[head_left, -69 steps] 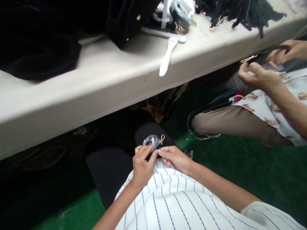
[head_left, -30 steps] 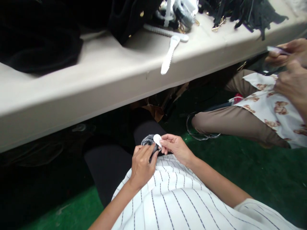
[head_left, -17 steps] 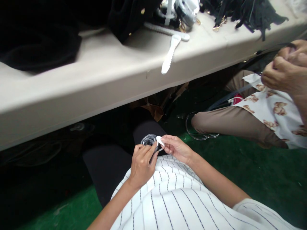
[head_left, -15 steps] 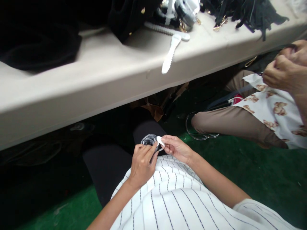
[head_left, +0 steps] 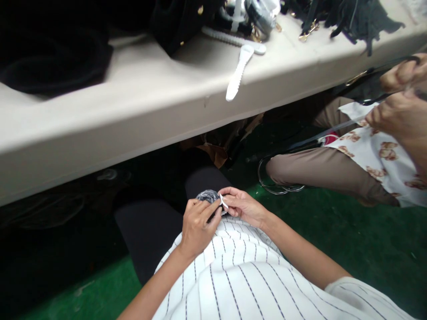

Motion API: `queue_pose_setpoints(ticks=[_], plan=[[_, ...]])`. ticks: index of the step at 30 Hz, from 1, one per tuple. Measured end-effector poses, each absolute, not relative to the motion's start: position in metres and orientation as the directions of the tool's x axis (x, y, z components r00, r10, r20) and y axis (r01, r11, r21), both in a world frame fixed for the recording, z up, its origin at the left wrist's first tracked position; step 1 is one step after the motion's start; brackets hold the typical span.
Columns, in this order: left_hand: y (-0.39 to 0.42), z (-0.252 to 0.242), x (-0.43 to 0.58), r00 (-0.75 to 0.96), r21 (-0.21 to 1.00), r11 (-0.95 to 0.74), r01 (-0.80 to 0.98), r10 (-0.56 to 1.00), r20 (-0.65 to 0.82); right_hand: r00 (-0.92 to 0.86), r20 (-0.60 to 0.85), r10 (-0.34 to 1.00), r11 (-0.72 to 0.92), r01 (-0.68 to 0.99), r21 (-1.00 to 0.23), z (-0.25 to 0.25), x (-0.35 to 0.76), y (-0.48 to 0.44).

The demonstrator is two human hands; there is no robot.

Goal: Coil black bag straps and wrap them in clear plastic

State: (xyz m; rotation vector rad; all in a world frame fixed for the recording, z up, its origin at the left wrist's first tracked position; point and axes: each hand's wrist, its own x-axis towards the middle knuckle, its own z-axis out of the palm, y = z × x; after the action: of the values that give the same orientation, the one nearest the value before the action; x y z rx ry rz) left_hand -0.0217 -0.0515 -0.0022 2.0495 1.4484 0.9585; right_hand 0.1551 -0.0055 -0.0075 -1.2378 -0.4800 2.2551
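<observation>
My left hand [head_left: 197, 226] is closed around a small dark strap bundle wrapped in clear plastic [head_left: 207, 196], held above my lap. My right hand [head_left: 243, 206] pinches a small white sticker [head_left: 222, 201] against the right side of that bundle. Both hands rest just over my striped shirt, below the edge of the table. What lies inside the plastic is hard to make out.
A beige table edge [head_left: 140, 115] runs above, with a white plastic strip [head_left: 237, 72] hanging over it, black fabric [head_left: 53, 49] at left and black straps [head_left: 347, 18] at right. Another person's hands [head_left: 400, 98] work a black strap at right. Green floor below.
The gold clasp seen earlier is now hidden. My right hand brought a white sticker to the wrapped bundle and pressed it closer. The other person's hands shifted at right.
</observation>
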Motion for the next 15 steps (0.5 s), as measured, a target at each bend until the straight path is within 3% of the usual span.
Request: queue_pose_setpoints(ticks=[7,15], plan=[[-0.049,-0.003,-0.020,0.186,0.686,-0.312,0.657,0.949,0.253,-0.457,-0.642,0.616,-0.786,-0.403,-0.468,-0.018,0.152,-0.013],[-0.046,-0.001,-0.015,0.145,0.675,-0.308,0.670,0.946,0.288,-0.393,-0.646,0.654,-0.755,-0.392,-0.526,-0.014,0.148,-0.017]])
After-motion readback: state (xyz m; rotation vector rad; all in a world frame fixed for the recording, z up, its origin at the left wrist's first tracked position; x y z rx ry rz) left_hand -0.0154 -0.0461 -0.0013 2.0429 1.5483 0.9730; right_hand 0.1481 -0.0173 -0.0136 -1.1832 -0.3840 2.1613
